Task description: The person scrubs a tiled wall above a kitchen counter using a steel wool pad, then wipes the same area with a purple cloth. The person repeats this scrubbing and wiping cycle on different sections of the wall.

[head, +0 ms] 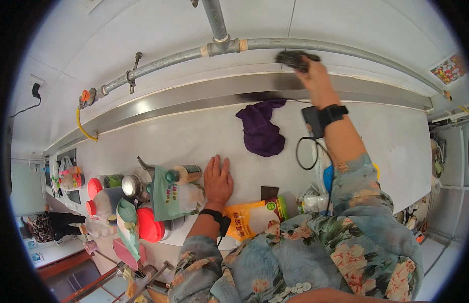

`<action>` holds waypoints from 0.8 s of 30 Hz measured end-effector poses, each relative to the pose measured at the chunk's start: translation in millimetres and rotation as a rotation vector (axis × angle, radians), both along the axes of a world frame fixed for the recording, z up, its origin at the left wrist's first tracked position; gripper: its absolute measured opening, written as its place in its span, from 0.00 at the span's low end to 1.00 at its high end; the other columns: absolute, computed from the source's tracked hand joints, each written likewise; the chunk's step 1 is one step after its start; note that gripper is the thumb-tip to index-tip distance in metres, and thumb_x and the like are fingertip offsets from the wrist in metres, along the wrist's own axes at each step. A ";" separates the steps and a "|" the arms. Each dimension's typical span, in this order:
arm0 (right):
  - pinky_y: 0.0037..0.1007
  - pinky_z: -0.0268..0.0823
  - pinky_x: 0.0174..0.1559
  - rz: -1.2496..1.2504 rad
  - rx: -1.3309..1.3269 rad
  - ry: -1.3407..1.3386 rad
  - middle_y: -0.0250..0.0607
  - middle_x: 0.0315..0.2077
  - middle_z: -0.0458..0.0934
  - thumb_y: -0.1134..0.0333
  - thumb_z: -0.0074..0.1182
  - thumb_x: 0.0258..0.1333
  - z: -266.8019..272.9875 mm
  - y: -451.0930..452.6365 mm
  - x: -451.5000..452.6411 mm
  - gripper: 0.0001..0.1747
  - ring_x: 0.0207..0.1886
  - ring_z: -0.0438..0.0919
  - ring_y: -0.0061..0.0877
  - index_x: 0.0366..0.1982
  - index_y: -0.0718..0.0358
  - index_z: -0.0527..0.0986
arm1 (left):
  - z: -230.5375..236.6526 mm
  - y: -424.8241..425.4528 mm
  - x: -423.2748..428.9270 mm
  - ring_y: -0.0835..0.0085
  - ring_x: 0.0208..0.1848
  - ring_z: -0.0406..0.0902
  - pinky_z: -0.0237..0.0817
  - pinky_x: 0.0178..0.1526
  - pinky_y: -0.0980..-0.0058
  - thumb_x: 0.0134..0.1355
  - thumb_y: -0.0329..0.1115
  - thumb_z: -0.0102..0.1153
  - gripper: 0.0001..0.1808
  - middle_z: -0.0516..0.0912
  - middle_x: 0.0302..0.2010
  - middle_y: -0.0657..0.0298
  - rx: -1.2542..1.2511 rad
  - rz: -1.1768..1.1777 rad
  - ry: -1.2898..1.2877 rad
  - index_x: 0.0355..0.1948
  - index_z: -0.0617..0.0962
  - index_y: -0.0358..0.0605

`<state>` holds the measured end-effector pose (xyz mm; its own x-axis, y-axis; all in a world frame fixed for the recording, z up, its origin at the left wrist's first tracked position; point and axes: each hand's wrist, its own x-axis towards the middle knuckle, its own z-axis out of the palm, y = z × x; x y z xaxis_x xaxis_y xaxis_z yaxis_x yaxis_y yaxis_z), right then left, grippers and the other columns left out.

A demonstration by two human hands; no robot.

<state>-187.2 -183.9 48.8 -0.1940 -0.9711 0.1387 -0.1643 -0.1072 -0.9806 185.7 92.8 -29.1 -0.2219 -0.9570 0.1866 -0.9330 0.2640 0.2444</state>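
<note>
My right hand [313, 77] reaches to the white wall, holding a dark steel-wool scouring pad [293, 60] just below the grey metal pipe [295, 43]. The pad is slightly blurred. Palm down on the white counter [215, 130], my left hand [218, 181] holds nothing, its fingers a little apart. A crumpled purple cloth [264, 130] lies on the counter between my two arms. Close by my left hand are a green-capped bottle [189, 174] and a green plastic bag [164, 197]. A yellow food packet [245, 219] lies near my left wrist.
Jars and bottles with red lids [150, 224] crowd the counter's left side. A black device [312, 120] and a looped black cable [298, 153] lie under my right forearm. A yellow hose [81, 123] hangs from the pipe's valve. Far left, another person [54, 225] stands.
</note>
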 end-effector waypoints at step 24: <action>0.42 0.73 0.54 -0.169 -0.284 0.096 0.56 0.45 0.82 0.72 0.62 0.51 -3.2 3.0 44.7 0.22 0.52 0.80 0.48 0.50 0.69 0.79 | 2.7 0.5 -3.4 0.48 0.70 0.63 0.56 0.70 0.51 0.58 0.31 0.56 0.29 0.70 0.69 0.49 0.009 0.024 -0.028 0.64 0.76 0.46</action>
